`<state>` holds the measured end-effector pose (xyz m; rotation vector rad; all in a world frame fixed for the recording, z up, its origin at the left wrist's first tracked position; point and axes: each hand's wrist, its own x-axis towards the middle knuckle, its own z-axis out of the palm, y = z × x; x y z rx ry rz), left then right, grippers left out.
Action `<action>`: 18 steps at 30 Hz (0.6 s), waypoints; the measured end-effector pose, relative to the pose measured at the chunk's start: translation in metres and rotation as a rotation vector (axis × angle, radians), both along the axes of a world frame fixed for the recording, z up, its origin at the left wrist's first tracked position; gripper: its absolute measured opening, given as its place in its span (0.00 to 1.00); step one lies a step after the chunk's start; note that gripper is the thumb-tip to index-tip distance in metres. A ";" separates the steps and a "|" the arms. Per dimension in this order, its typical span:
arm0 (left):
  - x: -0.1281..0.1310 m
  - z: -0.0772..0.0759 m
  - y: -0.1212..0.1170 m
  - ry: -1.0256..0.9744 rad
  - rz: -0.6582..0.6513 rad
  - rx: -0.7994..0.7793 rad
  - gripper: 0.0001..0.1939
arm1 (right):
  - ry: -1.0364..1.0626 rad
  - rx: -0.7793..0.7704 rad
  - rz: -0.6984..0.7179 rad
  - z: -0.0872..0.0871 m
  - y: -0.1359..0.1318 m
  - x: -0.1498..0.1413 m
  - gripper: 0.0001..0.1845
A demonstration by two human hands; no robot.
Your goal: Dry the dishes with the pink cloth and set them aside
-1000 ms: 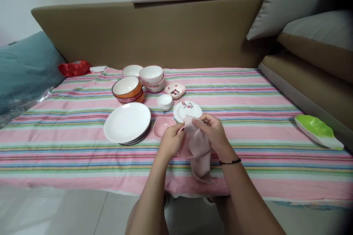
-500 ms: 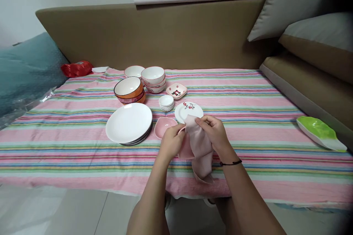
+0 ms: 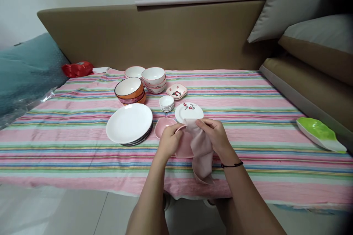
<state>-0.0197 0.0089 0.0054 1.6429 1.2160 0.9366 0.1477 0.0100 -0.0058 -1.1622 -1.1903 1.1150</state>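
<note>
My left hand [image 3: 169,141] is closed on the left rim of a small pink dish [image 3: 184,147], held just above the striped cloth. My right hand [image 3: 216,136] is closed on a pale pink cloth [image 3: 202,150] pressed against that dish; the cloth's tail hangs down toward the table's front edge. Just beyond my hands lie a second pink dish [image 3: 162,126] and a white saucer with red flowers [image 3: 190,110]. A stack of white plates [image 3: 129,123] sits to the left of them.
Farther back stand orange bowls [image 3: 129,89], white bowls [image 3: 153,78], a stack of tiny white dishes [image 3: 166,102] and a square patterned dish [image 3: 177,90]. A green leaf-shaped dish [image 3: 320,134] lies at the right. A red bag [image 3: 77,68] sits at the back left; sofa cushions surround.
The cloth in my right hand has slid down a little over the pink dish, so more of the dish rim shows by my left hand. Both hands sit slightly lower.
</note>
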 end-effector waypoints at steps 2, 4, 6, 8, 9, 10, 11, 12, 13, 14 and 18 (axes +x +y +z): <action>0.003 0.000 0.000 -0.068 0.034 -0.014 0.14 | 0.055 -0.011 -0.011 0.001 0.000 0.000 0.14; 0.006 -0.001 -0.001 -0.136 0.071 -0.041 0.12 | 0.106 -0.026 -0.030 0.001 0.000 0.000 0.14; 0.009 -0.003 -0.002 -0.204 0.129 -0.096 0.09 | 0.142 -0.043 -0.056 0.001 -0.001 0.002 0.14; 0.009 -0.005 -0.001 -0.268 0.218 -0.162 0.07 | 0.158 -0.060 -0.079 0.000 -0.001 0.003 0.14; 0.008 -0.005 -0.001 -0.293 0.277 -0.183 0.06 | 0.162 -0.069 -0.088 -0.001 -0.002 0.004 0.14; 0.007 -0.006 0.001 -0.309 0.339 -0.193 0.05 | 0.164 -0.079 -0.090 -0.001 -0.003 0.005 0.14; 0.005 -0.006 0.002 -0.315 0.397 -0.190 0.04 | 0.165 -0.089 -0.083 -0.001 -0.003 0.006 0.15; 0.003 -0.006 0.004 -0.312 0.445 -0.179 0.04 | 0.167 -0.099 -0.075 -0.001 -0.004 0.006 0.15; 0.000 -0.007 0.006 -0.303 0.476 -0.161 0.03 | 0.179 -0.108 -0.073 -0.001 -0.004 0.006 0.15; -0.002 -0.007 0.008 -0.292 0.484 -0.144 0.03 | 0.203 -0.111 -0.083 -0.001 -0.004 0.005 0.16; -0.003 -0.005 0.011 -0.239 0.377 -0.132 0.04 | 0.343 -0.086 -0.169 0.002 -0.003 0.001 0.17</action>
